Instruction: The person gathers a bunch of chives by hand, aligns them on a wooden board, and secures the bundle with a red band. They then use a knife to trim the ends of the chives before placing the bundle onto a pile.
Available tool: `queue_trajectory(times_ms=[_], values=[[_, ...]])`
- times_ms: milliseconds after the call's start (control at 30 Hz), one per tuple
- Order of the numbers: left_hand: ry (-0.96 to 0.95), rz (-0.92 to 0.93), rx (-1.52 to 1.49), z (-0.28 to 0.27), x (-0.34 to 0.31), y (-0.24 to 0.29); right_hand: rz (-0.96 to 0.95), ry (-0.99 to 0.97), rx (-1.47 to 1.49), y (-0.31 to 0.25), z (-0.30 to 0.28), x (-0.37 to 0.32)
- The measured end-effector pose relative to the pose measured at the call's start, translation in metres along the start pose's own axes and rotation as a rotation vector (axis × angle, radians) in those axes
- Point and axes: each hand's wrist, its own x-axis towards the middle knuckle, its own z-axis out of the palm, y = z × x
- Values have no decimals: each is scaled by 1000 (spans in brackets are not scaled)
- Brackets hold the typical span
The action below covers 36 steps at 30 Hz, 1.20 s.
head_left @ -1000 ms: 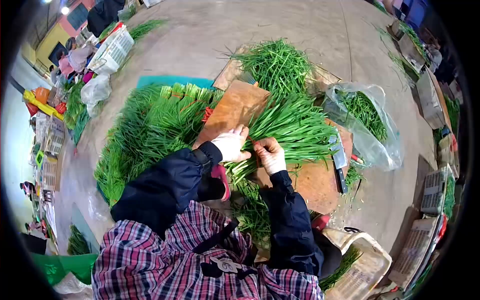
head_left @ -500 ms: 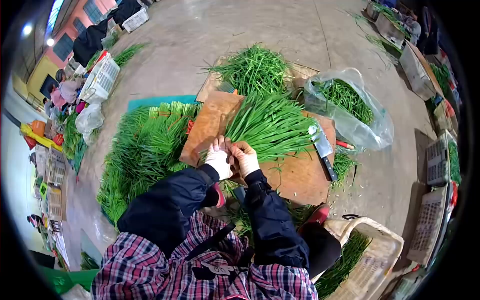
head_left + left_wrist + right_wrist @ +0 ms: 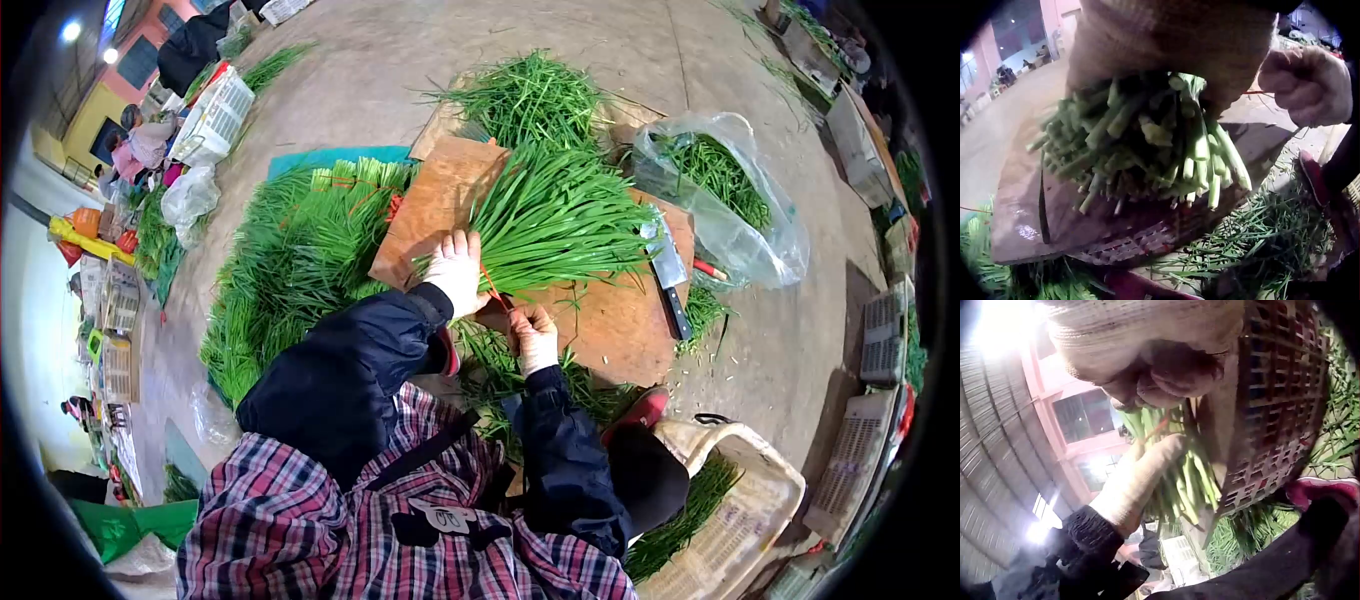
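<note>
A large loose bunch of garlic chives [image 3: 565,220] lies across a brown wooden board [image 3: 610,325], its pale stem ends [image 3: 1197,150] toward the person. My left hand [image 3: 457,275], wrapped in pale cloth at the palm, grips the bunch near those ends, pressing from above. Just right of it, my right hand [image 3: 533,332] pinches a red tie [image 3: 492,285] between thumb and fingers. The tie runs taut from the bunch to this hand; part of it is hidden under the stems. In the right wrist view the red tie [image 3: 1159,428] crosses the stems.
A cleaver [image 3: 667,270] lies on the board's right side. Tied bunches [image 3: 300,240] are stacked at left. Loose chives [image 3: 530,100] pile up beyond, and more fill a clear plastic bag [image 3: 740,235]. A lattice basket [image 3: 1272,394] supports the board. A white crate [image 3: 750,500] stands near the right knee.
Half a second ago both hands were together at the stem ends. Since then the right hand has drawn away to the right and down, stretching the red tie, while the left flattened onto the bunch.
</note>
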Motion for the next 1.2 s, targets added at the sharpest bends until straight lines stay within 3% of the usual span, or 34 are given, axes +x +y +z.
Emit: queue_trajectory(times_ms=[133, 200, 233, 333, 367, 400, 467, 500, 600, 667, 767, 867, 900, 933, 1000, 1067, 1100, 1200], values=[[-105, -19, -150, -4, 9, -9, 22, -2, -150, -12, 17, 4], [-22, 17, -127, 6, 6, -13, -45, -7, -31, 3, 13, -5], [14, 30, -95, 9, 4, -11, 92, 47, -151, 16, 2, -7], [39, 21, -91, 6, 4, -10, 57, 125, -489, 21, -3, 15], [1, 38, -111, -1, 4, -12, 122, 153, -351, 12, -2, 18], [-48, 75, -142, -9, 8, -17, 95, 180, -392, 5, 1, 25], [-171, 140, -217, -16, 12, -29, 199, 250, -115, 1, -1, 22], [-346, 143, -295, -34, 18, -38, 223, 291, -83, 0, 2, 24], [-495, -8, -538, -54, 49, -66, 269, 335, 38, 2, 5, 29], [-393, -18, -593, -29, 75, -88, 300, 324, 28, -20, 11, 25], [-596, -136, -1052, -9, 92, -97, 423, 298, 53, -35, 5, 36], [-776, -157, -1213, -1, 109, -90, 491, 313, -42, -50, 1, 59], [-739, -182, -1193, -21, 102, -81, 500, 323, -95, -52, 2, 68], [-694, -148, -1128, 20, 120, -82, 508, 335, -146, -54, 5, 75], [-660, -169, -1105, -16, 107, -73, 587, 297, -156, -61, 5, 86], [-743, -112, -1182, -14, 105, -73, 620, 215, -242, -67, 3, 91], [-655, -143, -1126, -9, 102, -67, 576, 263, -307, -69, 11, 91], [-753, -31, -1315, 4, 93, -57, 425, 259, -276, -76, 22, 78]])
